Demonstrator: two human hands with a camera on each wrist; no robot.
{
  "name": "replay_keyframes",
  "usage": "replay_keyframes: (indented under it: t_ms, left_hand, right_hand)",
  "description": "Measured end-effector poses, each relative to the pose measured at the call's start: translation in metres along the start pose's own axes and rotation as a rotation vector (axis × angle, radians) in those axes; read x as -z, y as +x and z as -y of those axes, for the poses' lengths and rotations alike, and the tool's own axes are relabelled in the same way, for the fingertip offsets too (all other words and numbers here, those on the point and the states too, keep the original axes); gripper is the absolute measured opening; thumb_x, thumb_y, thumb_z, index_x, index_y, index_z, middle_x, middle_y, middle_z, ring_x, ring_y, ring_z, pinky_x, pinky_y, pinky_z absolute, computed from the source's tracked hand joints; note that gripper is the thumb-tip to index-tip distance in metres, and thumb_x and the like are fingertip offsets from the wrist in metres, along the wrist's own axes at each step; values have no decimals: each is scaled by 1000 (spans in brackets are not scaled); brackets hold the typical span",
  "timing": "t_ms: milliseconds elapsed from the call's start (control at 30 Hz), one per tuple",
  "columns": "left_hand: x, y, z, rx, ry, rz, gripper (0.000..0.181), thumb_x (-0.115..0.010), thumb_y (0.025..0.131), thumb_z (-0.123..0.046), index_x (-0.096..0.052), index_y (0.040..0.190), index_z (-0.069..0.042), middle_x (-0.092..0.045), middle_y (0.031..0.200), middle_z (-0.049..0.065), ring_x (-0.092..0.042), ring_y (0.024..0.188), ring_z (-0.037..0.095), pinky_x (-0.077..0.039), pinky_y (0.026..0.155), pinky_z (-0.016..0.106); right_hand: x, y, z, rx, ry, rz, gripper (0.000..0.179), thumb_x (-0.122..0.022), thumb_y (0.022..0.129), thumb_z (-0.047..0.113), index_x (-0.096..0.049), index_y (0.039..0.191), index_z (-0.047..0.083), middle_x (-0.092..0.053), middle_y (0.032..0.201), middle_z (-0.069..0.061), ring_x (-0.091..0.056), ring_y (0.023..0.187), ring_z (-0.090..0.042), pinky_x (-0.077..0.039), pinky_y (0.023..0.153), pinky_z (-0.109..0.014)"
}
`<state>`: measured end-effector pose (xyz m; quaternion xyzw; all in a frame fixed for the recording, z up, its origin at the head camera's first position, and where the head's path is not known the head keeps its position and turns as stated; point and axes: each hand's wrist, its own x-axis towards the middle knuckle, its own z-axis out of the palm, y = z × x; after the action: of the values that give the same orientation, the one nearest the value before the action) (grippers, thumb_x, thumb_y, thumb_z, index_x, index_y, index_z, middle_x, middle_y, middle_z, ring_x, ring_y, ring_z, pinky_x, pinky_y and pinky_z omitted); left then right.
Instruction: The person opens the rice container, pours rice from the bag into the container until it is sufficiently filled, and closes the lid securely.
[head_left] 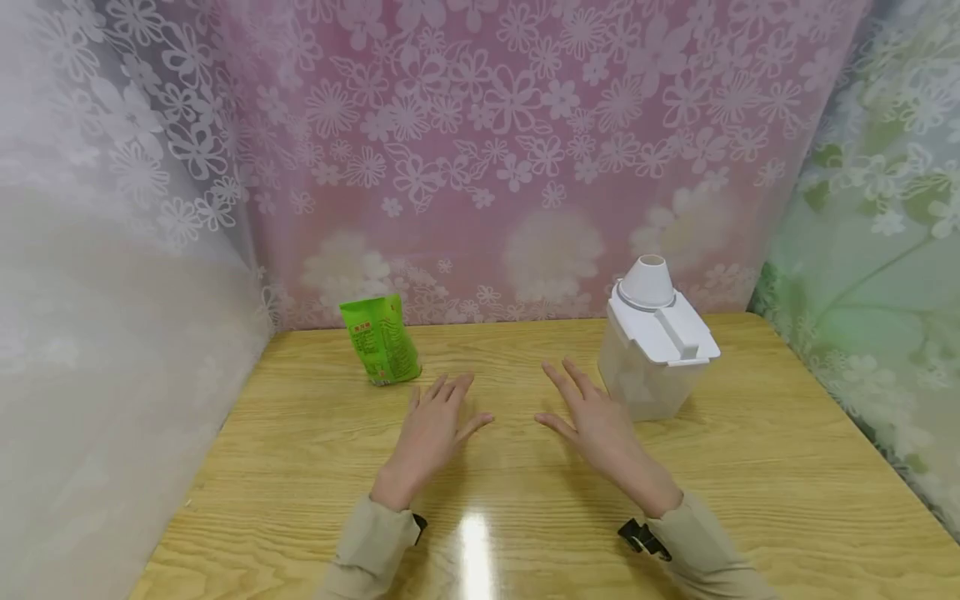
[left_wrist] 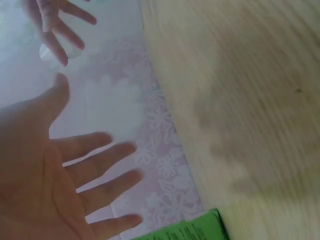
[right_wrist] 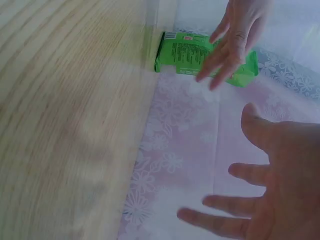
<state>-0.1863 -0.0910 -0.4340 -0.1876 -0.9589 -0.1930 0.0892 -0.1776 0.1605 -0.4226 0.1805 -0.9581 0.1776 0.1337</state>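
Note:
My left hand [head_left: 433,429] hovers above the table with its fingers spread and holds nothing. Just beyond its fingertips, a green printed bag [head_left: 382,340] stands upright; part of it also shows at the bottom of the left wrist view. Level with the left one, my right hand [head_left: 600,429] is held out, fingers straight and apart, with nothing in it. Nearest to it, on its right, stands a white translucent container [head_left: 648,375]. The container's lid [head_left: 667,325] carries a white cone-shaped piece [head_left: 649,283]. What the container holds cannot be seen.
The wooden table [head_left: 517,483] reaches back to a pink flowered curtain [head_left: 517,167]. A pale curtain [head_left: 135,292] hangs along the left side and a green-white one [head_left: 885,275] along the right.

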Motion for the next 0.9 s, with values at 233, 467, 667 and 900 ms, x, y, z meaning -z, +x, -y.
replay_keyframes:
  t_ms: [233,467,667,900]
  left_hand:
    - [8,13,-12,-54,-4,2,37,-58,104,-39,-71,127,-13,-74,118,6,-73,80,21,-58,65,34]
    - [11,33,-39,-91,-20,-143,24,-61,103,-35,-75,114,-19,-75,100,-5,-68,74,10,-47,54,21]
    - [9,50,-61,-140,-45,-289,21,-61,103,-33,-75,113,-20,-75,100,-5,-70,80,8,-51,56,20]
    - [3,77,-86,-145,-99,-379,22,-60,104,-30,-75,115,-19,-76,106,-5,-71,82,12,-49,55,19]
  right_hand:
    - [11,7,-9,134,107,-166,36,-78,90,20,-70,124,9,-77,98,-8,-73,74,-23,-51,51,-26]
    - [34,18,-18,275,174,-440,20,-83,82,0,-76,100,5,-77,87,-7,-71,69,-17,-57,57,-36]
    - [61,22,-29,245,180,-613,28,-83,80,-3,-76,105,6,-76,91,-7,-71,72,-20,-57,61,-35]
    - [86,27,-59,124,158,-675,22,-77,88,0,-77,109,6,-73,96,-12,-67,85,-29,-45,78,-13]
